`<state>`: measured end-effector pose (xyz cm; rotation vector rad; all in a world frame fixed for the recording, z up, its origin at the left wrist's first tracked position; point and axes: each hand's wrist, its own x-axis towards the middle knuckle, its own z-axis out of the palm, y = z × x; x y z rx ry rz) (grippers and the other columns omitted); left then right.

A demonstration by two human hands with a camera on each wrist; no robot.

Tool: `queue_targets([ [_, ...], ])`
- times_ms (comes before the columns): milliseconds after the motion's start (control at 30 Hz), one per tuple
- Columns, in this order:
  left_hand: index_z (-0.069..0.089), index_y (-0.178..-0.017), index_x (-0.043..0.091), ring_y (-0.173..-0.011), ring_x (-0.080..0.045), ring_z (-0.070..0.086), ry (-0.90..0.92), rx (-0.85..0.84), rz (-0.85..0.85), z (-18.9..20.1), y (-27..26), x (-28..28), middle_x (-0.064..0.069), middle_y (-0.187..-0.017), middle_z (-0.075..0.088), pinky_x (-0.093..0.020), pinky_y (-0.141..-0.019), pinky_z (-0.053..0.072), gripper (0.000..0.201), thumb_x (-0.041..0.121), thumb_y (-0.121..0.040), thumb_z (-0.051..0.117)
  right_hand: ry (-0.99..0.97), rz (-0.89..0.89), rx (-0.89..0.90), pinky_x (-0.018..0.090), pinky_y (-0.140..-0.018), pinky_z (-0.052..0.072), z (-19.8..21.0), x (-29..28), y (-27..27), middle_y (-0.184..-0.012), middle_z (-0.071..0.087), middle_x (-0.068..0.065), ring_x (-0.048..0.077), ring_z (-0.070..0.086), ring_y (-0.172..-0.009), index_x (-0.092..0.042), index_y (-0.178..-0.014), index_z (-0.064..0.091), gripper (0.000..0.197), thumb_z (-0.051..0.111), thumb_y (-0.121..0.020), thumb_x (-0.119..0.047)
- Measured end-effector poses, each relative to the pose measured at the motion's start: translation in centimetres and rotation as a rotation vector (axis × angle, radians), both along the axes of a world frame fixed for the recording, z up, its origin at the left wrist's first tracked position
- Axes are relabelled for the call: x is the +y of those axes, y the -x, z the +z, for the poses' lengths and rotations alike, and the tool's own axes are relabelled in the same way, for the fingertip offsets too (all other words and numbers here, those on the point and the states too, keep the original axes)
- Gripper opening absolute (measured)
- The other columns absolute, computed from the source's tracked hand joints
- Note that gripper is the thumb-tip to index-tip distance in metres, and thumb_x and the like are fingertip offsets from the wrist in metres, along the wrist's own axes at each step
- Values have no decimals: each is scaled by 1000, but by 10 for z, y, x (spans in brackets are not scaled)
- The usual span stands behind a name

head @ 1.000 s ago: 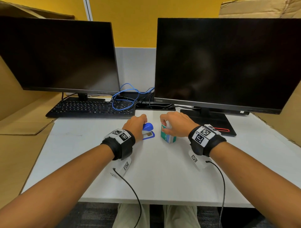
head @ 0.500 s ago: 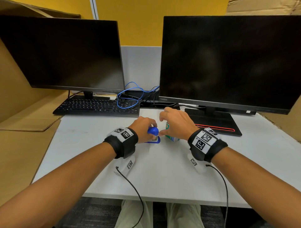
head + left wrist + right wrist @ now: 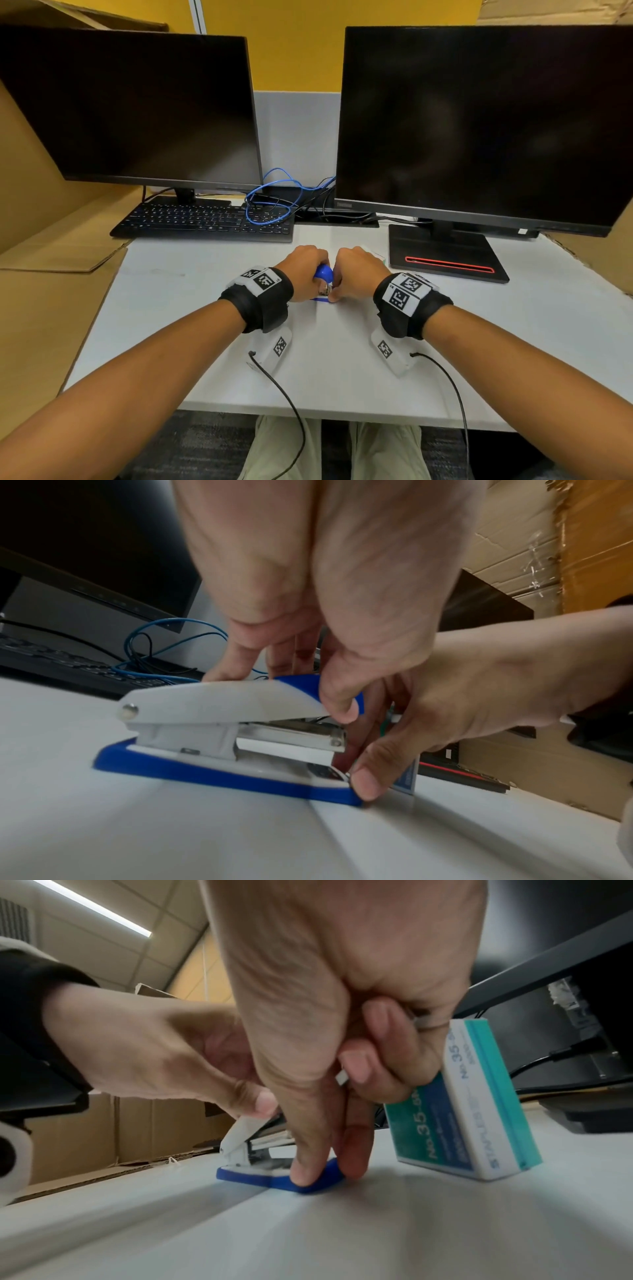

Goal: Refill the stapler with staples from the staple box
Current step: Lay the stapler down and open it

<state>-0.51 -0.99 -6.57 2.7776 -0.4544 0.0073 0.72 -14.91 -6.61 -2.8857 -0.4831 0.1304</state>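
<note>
A blue and white stapler (image 3: 323, 274) lies on the white table (image 3: 342, 370) between my hands. My left hand (image 3: 301, 270) grips its top cover from above, thumb on the blue front end (image 3: 339, 696), and the cover stands slightly lifted off the metal magazine (image 3: 294, 731). My right hand (image 3: 352, 274) pinches the tip of the blue base (image 3: 308, 1180) between thumb and forefinger. Its other fingers are curled, and a small pale strip end (image 3: 342, 1080) shows among them. The teal staple box (image 3: 479, 1110) stands tilted just behind my right hand, mostly hidden in the head view (image 3: 376, 255).
Two dark monitors (image 3: 137, 109) (image 3: 479, 120) stand at the back. A black keyboard (image 3: 205, 219), tangled blue cable (image 3: 274, 195) and the right monitor's black base (image 3: 445, 257) lie beyond my hands. Cardboard (image 3: 51, 274) borders the table's left edge.
My right hand left the staple box and moved left onto the stapler's front. My left hand stayed on the stapler, now raising its cover slightly.
</note>
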Motion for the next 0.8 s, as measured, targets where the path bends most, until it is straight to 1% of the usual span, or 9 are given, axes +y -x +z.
queue_targets([
  [67, 60, -108, 12, -89, -20, 52, 59, -4, 2, 3, 1, 6, -9, -108, 62, -29, -80, 44, 26, 14, -82, 64, 19, -5, 21, 37, -75, 55, 2, 1, -2, -94, 68, 6, 26, 65, -89, -10, -100, 67, 45, 86, -67, -36],
  [133, 59, -108, 12, -90, -21, 54, 151, -15, 6, 10, 2, 15, -9, -109, 62, -31, -83, 46, 25, 14, -84, 63, 63, 2, 23, 34, -72, 51, 5, 3, -1, -100, 67, 7, 26, 64, -92, -11, -107, 63, 49, 85, -70, -35],
  [233, 55, -112, 12, -94, -26, 58, 284, -4, 24, 19, 5, 35, -10, -110, 61, -30, -82, 45, 24, 18, -89, 60, 140, 30, 9, 32, -69, 47, 11, 8, -1, -101, 62, 8, 25, 59, -85, -10, -114, 58, 51, 82, -75, -32],
  [300, 51, -112, 15, -101, -29, 61, 372, 10, 34, 20, 8, 51, -12, -111, 62, -35, -88, 49, 22, 21, -92, 57, 185, 42, 6, 32, -68, 46, 14, 12, 0, -100, 59, 9, 24, 55, -81, -10, -118, 56, 53, 81, -75, -29],
  [367, 48, -112, 19, -107, -30, 62, 460, 19, 41, 19, 11, 63, -13, -113, 63, -44, -98, 49, 20, 23, -93, 55, 233, 66, 3, 33, -70, 48, 17, 15, -1, -108, 62, 10, 25, 54, -80, -10, -119, 56, 55, 82, -74, -28],
  [433, 46, -111, 19, -109, -30, 64, 511, 18, 46, 18, 15, 68, -13, -112, 64, -49, -101, 48, 19, 22, -94, 53, 267, 90, 5, 33, -71, 49, 20, 17, -2, -111, 61, 11, 25, 53, -80, -10, -118, 57, 54, 82, -73, -27],
  [600, 44, -110, 18, -107, -31, 64, 520, -7, 44, 19, 18, 68, -16, -111, 64, -50, -100, 48, 16, 18, -95, 50, 276, 108, 28, 33, -71, 51, 19, 18, -8, -103, 59, 9, 24, 56, -81, -11, -115, 56, 56, 83, -71, -30],
  [733, 43, -110, 18, -106, -30, 64, 522, -23, 46, 19, 18, 67, -15, -109, 67, -49, -100, 48, 15, 17, -96, 48, 157, 70, 91, 34, -73, 53, 17, 17, -13, -93, 59, 3, 22, 58, -82, -12, -108, 54, 57, 79, -72, -49],
  [800, 45, -113, 15, -106, -30, 64, 517, -21, 46, 19, 18, 66, -16, -110, 67, -48, -100, 49, 18, 17, -96, 49, 84, 23, 97, 34, -75, 55, 13, 17, -16, -87, 64, 2, 20, 61, -79, -11, -107, 56, 56, 78, -73, -50],
])
